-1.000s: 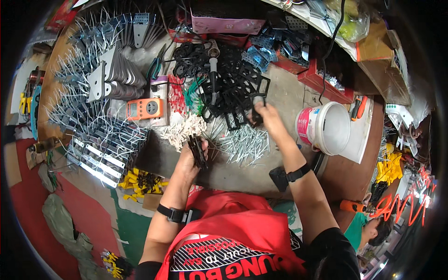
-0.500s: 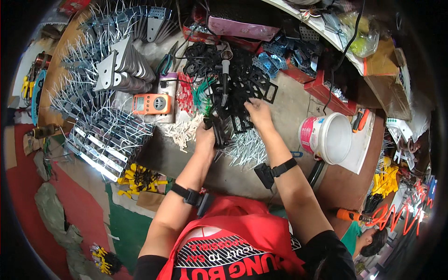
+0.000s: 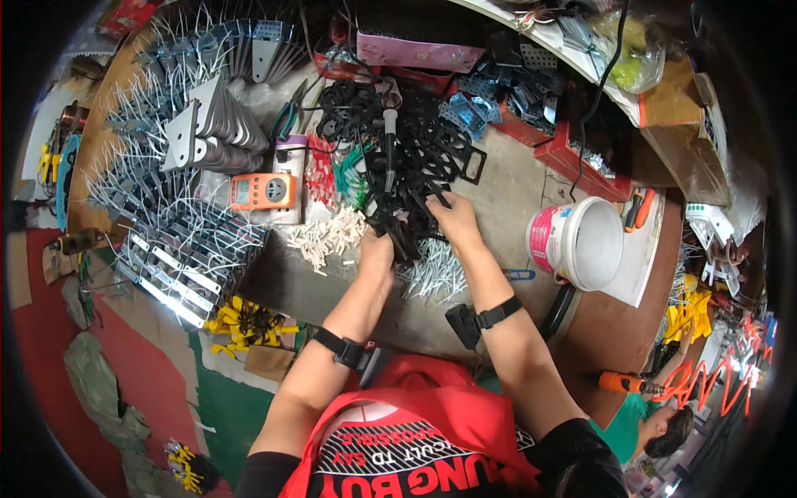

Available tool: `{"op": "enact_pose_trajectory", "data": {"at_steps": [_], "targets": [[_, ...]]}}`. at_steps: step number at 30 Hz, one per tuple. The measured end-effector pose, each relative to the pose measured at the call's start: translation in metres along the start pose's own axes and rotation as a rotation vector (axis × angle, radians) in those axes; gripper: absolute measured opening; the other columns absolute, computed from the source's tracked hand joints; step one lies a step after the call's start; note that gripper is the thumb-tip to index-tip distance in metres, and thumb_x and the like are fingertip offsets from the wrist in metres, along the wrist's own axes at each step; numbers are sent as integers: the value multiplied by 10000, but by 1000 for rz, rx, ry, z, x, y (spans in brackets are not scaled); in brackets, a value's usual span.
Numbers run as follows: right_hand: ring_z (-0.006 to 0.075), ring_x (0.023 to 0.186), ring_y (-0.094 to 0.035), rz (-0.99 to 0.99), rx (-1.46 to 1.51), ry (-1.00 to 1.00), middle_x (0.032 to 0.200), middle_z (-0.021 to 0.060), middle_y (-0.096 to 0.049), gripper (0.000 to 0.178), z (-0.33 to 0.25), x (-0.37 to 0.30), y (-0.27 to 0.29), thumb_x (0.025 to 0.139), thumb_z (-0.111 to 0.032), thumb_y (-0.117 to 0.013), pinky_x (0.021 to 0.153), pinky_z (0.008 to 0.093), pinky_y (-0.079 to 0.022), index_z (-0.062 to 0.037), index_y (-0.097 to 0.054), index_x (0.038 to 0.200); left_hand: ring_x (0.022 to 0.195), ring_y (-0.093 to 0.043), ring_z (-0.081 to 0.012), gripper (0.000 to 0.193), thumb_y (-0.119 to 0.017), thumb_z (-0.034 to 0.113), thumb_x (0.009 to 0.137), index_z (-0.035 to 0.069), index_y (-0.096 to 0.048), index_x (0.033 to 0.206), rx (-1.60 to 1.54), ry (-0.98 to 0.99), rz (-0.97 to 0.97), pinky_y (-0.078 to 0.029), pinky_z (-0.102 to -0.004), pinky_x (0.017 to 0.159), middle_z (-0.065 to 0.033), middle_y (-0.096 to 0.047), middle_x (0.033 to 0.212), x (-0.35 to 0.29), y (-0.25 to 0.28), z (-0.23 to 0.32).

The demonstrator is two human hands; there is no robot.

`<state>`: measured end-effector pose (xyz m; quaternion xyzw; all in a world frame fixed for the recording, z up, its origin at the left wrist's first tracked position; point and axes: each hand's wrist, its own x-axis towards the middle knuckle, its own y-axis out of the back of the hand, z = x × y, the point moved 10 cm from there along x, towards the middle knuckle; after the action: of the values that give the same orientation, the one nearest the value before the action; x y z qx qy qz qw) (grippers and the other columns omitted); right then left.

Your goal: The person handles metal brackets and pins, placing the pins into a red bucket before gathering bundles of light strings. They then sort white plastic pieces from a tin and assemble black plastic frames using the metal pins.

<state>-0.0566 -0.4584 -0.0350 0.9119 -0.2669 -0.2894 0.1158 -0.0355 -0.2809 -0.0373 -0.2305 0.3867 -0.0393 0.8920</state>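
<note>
A heap of black plastic frames (image 3: 419, 149) lies at the middle of the bench, and both hands are at its near edge. My left hand (image 3: 377, 252) is closed on a dark plastic part, its fingertips partly hidden against the black pile. To its right, my right hand (image 3: 457, 222) pinches a black plastic frame (image 3: 438, 202) between thumb and fingers. Silver screws (image 3: 435, 270) lie spread between and below the hands. Small cream-coloured sleeves (image 3: 330, 237) are heaped beside my left hand. A soldering iron (image 3: 390, 133) with a grey handle rests over the black heap.
Left of the heap are an orange meter (image 3: 263, 191), red wires (image 3: 320, 170), green wires (image 3: 353, 174) and stacked metal brackets (image 3: 212, 129) with white leads. A white bucket (image 3: 594, 245) stands right, near an orange-handled tool (image 3: 640, 209). Red boxes (image 3: 573, 158) hold metal parts. Another person (image 3: 656, 427) is at lower right.
My right hand has come nearer to me and slightly left, now gripping a black frame. My left hand has shifted a little right. The whole view has moved slightly.
</note>
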Motion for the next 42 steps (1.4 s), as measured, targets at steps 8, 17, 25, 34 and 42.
{"op": "enact_pose_trajectory", "data": {"at_steps": [8, 17, 25, 34, 42], "targets": [[430, 782, -566, 61, -371, 384, 883, 253, -566, 191, -60, -129, -6, 843, -148, -502, 673, 491, -454, 22, -499, 928, 891, -594, -185, 314, -652, 132, 816, 63, -530, 1097, -88, 310, -234, -507, -339, 789, -37, -599, 993, -74, -1, -10], [413, 804, -575, -194, -540, 378, 963, 227, -513, 188, -65, -161, -59, 857, -160, -478, 671, 471, -486, 7, -430, 927, 794, -601, -118, 205, -634, 118, 837, 65, -586, 1029, 54, 178, -135, -499, -239, 712, -19, -619, 910, -93, 46, 4], [331, 971, -510, -38, -486, 762, 1059, 140, -512, 342, -113, -119, -29, 737, -90, -623, 825, 402, -444, -74, -573, 1075, 813, -602, -184, 343, -675, 108, 756, 80, -539, 1070, -186, 240, -128, -494, -241, 547, -59, -620, 969, -88, 87, 31], [276, 989, -505, 46, -1078, 1026, 1115, 107, -474, 424, -111, -50, -77, 699, -76, -579, 731, 388, -488, -181, -537, 1108, 856, -570, -182, 494, -673, 84, 712, 34, -488, 1167, -376, 307, -279, -469, -231, 505, -83, -602, 984, -92, 91, 20], [268, 815, -584, 98, -786, 1008, 909, 59, -542, 273, -130, -49, 3, 687, -76, -596, 647, 383, -489, -114, -560, 955, 803, -589, -183, 383, -733, 96, 684, 82, -546, 1018, -237, 258, -255, -474, -244, 495, -83, -612, 934, -93, 92, 22]]}}
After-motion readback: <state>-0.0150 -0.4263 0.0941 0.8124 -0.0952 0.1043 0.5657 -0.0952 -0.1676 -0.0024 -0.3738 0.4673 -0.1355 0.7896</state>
